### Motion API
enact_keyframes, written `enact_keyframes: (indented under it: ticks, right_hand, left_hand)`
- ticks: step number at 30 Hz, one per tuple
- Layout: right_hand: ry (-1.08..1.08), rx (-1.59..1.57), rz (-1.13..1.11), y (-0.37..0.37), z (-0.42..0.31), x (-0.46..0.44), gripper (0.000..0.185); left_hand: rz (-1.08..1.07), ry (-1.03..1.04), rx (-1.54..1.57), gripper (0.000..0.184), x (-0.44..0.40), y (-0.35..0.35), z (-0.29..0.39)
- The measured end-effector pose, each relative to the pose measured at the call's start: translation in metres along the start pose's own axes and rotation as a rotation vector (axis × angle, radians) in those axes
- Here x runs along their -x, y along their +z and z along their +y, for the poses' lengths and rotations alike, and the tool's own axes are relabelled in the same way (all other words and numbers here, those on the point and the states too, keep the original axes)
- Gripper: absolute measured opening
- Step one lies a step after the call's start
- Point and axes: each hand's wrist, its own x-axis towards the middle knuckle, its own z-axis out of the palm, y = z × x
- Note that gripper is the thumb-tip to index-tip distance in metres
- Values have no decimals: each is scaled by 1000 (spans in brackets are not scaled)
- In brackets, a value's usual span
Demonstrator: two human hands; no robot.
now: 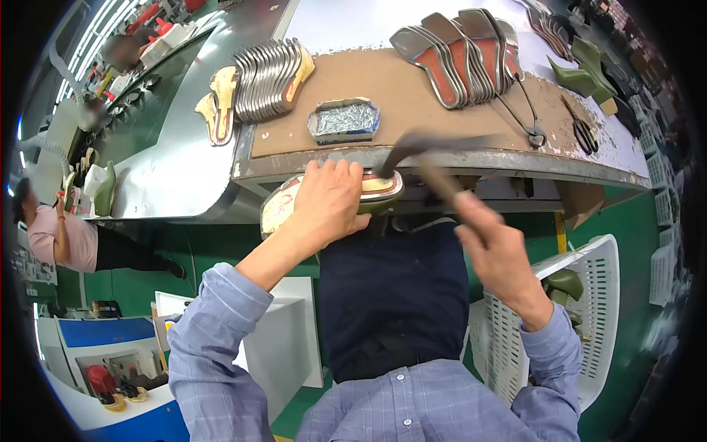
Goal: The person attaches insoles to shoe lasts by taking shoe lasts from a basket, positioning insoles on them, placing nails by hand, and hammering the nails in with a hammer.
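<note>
My left hand (329, 197) is closed over a green shoe last (378, 204) with a cream and red-brown insole (278, 209) on its upturned face, held at the bench's front edge. My right hand (495, 247) is wrapped around the handle of a hammer (440, 179). Motion blurs the hammer, and its dark head hangs at the right end of the last; whether it touches cannot be made out. On the bench just beyond, a small box of nails (344, 120) stands with its top uncovered. My left palm and fingers hide the middle of the insole.
A row of insoles (269, 82) stands back left, another stack (462, 62) back right. Pincers (536, 136) and scissors (583, 134) lie at right near green lasts (589, 70). A white basket (605, 317) with green lasts sits beside my right arm. A person (66, 236) stands far left.
</note>
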Motion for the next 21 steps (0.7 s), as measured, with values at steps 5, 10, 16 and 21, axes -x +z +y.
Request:
enact_keyframes:
  ticks: [5, 10, 16, 21]
  right_hand:
    - [67, 85, 335, -16, 48, 2, 40]
    - [297, 663, 401, -111, 173, -17, 37]
    - [-61, 907, 423, -89, 200, -77, 29]
    - [-111, 703, 350, 29, 135, -174, 57]
  left_hand:
    - [103, 52, 70, 60, -7, 2, -3]
    - [81, -269, 605, 64, 11, -82, -33]
    - [1131, -813, 821, 45, 121, -53, -228]
    - [991, -1400, 184, 60, 202, 93, -331]
